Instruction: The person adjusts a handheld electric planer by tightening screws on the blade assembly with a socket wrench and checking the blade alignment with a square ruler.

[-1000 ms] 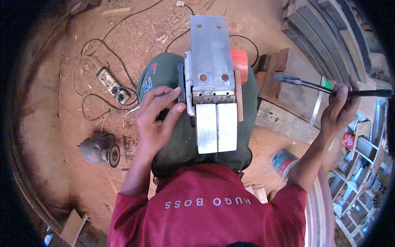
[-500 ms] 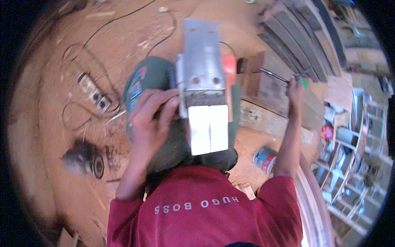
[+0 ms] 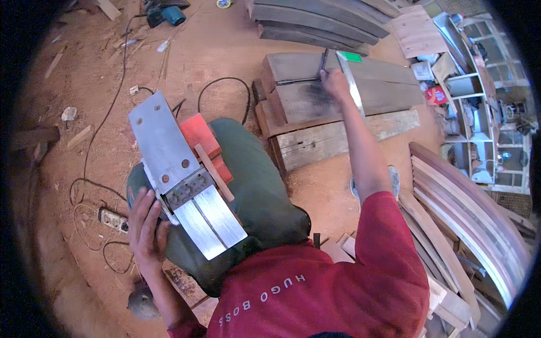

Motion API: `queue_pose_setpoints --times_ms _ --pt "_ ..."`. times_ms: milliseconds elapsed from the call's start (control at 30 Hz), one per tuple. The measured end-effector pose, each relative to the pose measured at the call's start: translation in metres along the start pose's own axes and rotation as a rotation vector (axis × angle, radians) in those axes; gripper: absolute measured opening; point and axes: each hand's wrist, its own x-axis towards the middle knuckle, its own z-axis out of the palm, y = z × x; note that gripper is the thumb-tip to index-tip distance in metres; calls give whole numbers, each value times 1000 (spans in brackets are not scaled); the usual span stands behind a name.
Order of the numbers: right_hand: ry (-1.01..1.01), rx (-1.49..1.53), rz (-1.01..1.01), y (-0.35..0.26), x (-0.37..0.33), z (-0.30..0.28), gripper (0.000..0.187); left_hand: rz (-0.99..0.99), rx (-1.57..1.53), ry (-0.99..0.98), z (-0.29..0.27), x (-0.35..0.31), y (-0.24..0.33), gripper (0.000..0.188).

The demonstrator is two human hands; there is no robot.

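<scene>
An upturned electric planer rests across my lap, its flat metal sole facing up and its orange-red body showing along the right side. My left hand is at the planer's lower left edge, fingers bent against its side and partly closed on it. Far to the right, my right hand is closed round a dark T-shaped wrench, over thick wooden beams. The wrench's thin shaft points left along the wood. Beside that hand, a metal square with a green label lies across the beams.
Stacked dark boards lie beyond the beams. Curved wooden pieces stand at the right, near a cluttered shelf. Cords and a power strip lie on the dirt floor at left. A blue-green power tool is at the back.
My view has turned toward the right. My right hand has brought the wrench down over the beams beside the square. My left hand stays at the planer's side.
</scene>
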Motion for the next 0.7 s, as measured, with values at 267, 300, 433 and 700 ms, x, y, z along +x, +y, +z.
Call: queue_pose_setpoints --times_ms 267,300,433,700 --pt "73 -265 -82 164 84 -12 45 -70 -321 91 3 22 11 41" --pt "-44 -287 -74 138 81 17 50 -82 -262 69 -4 20 11 42" --pt "25 -219 -133 162 109 10 56 -57 -308 105 -7 14 11 44" --pt "458 -16 -227 172 108 -55 53 -119 -455 170 8 15 5 44"
